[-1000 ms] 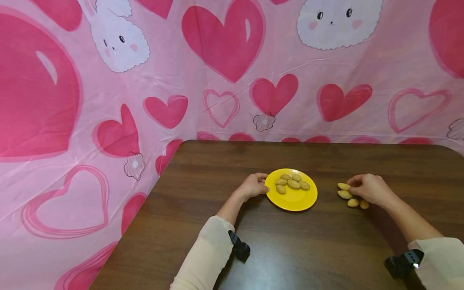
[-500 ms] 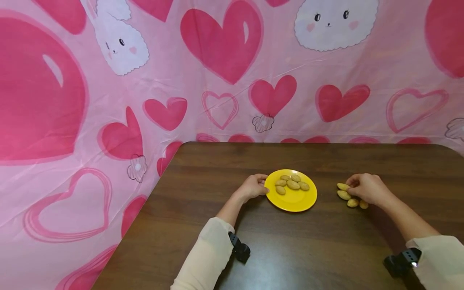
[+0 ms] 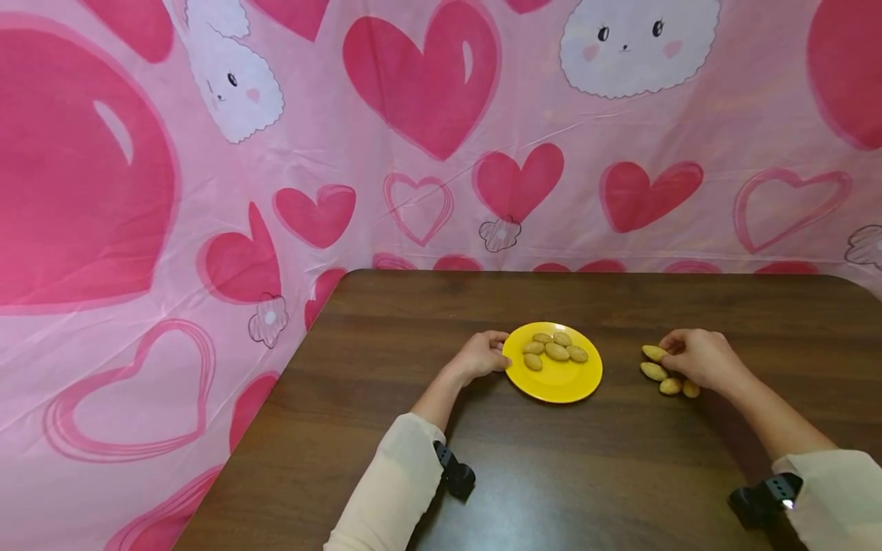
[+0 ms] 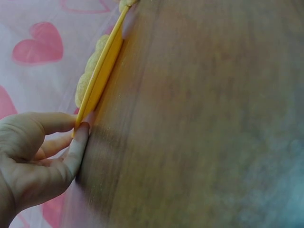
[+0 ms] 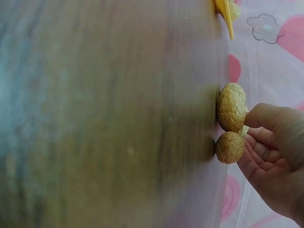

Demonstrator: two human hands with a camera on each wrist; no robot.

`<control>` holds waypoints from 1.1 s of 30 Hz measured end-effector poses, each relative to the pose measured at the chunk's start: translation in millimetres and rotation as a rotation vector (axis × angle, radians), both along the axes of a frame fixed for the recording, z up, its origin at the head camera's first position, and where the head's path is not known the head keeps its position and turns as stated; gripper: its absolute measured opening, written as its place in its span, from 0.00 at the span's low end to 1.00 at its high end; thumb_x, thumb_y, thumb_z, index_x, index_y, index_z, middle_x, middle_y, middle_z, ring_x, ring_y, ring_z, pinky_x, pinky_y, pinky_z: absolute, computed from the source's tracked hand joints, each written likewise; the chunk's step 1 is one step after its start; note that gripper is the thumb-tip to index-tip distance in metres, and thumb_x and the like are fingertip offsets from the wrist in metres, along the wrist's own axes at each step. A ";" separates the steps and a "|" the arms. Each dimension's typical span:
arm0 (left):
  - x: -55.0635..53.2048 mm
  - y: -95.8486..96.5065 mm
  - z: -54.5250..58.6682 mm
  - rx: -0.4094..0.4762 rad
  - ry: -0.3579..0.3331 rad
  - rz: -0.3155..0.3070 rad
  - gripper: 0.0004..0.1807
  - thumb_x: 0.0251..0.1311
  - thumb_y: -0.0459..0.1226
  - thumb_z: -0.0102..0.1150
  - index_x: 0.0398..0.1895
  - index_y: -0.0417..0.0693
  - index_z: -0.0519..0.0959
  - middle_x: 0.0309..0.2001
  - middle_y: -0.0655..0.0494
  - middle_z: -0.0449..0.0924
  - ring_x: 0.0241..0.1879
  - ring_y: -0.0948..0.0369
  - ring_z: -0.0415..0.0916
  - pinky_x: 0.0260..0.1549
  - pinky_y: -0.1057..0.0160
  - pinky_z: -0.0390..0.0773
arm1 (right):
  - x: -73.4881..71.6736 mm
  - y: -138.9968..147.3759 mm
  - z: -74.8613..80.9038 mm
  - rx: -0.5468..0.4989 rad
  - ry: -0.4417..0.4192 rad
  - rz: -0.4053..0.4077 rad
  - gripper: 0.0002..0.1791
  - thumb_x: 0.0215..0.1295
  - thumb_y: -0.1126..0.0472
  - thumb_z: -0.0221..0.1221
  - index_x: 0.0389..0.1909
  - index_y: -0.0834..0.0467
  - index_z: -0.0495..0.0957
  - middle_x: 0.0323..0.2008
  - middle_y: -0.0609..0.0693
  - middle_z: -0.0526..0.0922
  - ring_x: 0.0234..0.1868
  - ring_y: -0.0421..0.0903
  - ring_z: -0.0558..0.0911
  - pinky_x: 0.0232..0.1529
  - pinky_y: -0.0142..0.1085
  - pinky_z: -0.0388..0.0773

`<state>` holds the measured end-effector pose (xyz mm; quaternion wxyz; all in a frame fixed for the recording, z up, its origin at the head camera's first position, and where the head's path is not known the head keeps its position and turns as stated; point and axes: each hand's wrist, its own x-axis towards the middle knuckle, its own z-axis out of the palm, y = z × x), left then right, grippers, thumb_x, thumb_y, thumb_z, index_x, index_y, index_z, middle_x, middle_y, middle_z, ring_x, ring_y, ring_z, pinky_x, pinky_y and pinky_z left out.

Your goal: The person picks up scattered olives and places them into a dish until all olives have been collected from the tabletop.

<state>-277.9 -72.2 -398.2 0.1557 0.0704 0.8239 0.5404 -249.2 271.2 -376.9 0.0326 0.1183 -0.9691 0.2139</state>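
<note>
A round yellow plate point(image 3: 561, 383) lies on the table with several small tan, wrinkled, potato-like ovals on it point(image 3: 557, 351). My left hand point(image 3: 478, 356) pinches its left rim; in the left wrist view the thumb is below the rim point(image 4: 77, 118) and the fingers above. To the right of the plate, my right hand point(image 3: 706, 360) has thumb and fingertips at the right end of the farthest small potato point(image 3: 653, 353) and appears to pinch it. More small potatoes point(image 3: 654, 371) lie just in front of it. In the right wrist view, two nearer potatoes point(image 5: 232, 107) partly hide the fingertips.
The brown wooden table point(image 3: 586, 474) runs back to a pink heart-patterned cloth point(image 3: 413, 99), which also hangs along the left side. A black wrist camera point(image 3: 458, 474) sits on the left forearm and another camera point(image 3: 765, 497) on the right.
The farthest small potato at my right fingertips has turned and shifted very slightly. My left hand and the plate stay put; the view has shifted a little.
</note>
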 end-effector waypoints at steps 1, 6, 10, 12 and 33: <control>0.2 -0.2 -0.4 0.000 0.000 0.001 0.27 0.51 0.24 0.60 0.57 0.35 0.70 0.37 0.50 0.73 0.33 0.61 0.71 0.31 0.68 0.75 | 0.1 -0.5 -0.1 -0.003 0.006 -0.003 0.11 0.51 0.63 0.61 0.33 0.67 0.79 0.25 0.51 0.81 0.28 0.48 0.77 0.30 0.41 0.71; 0.0 -0.5 -0.7 -0.002 0.002 0.002 0.26 0.51 0.24 0.60 0.57 0.35 0.70 0.37 0.50 0.73 0.33 0.61 0.71 0.30 0.69 0.75 | 0.3 -1.6 0.7 -0.014 0.023 -0.009 0.11 0.50 0.63 0.61 0.33 0.67 0.79 0.25 0.52 0.81 0.29 0.50 0.77 0.30 0.41 0.71; -0.6 -0.9 -1.7 -0.007 0.007 0.001 0.26 0.51 0.25 0.60 0.57 0.35 0.70 0.37 0.51 0.73 0.33 0.61 0.71 0.29 0.69 0.74 | 0.6 -1.5 1.3 -0.019 0.016 -0.012 0.11 0.50 0.64 0.62 0.33 0.67 0.78 0.25 0.52 0.80 0.28 0.49 0.76 0.28 0.39 0.70; -0.3 -0.9 -1.7 -0.005 0.005 0.003 0.26 0.51 0.25 0.60 0.57 0.35 0.70 0.37 0.51 0.73 0.33 0.61 0.71 0.30 0.68 0.74 | 0.6 -2.1 1.2 -0.022 0.013 -0.016 0.11 0.51 0.64 0.62 0.33 0.67 0.78 0.25 0.52 0.80 0.28 0.49 0.76 0.28 0.40 0.71; 3.3 0.4 1.4 -0.018 0.014 0.008 0.27 0.52 0.24 0.60 0.58 0.34 0.69 0.38 0.51 0.74 0.34 0.61 0.72 0.32 0.69 0.75 | 0.9 -7.6 0.1 -0.051 0.065 -0.017 0.11 0.52 0.64 0.62 0.34 0.68 0.78 0.27 0.55 0.81 0.32 0.55 0.79 0.35 0.50 0.73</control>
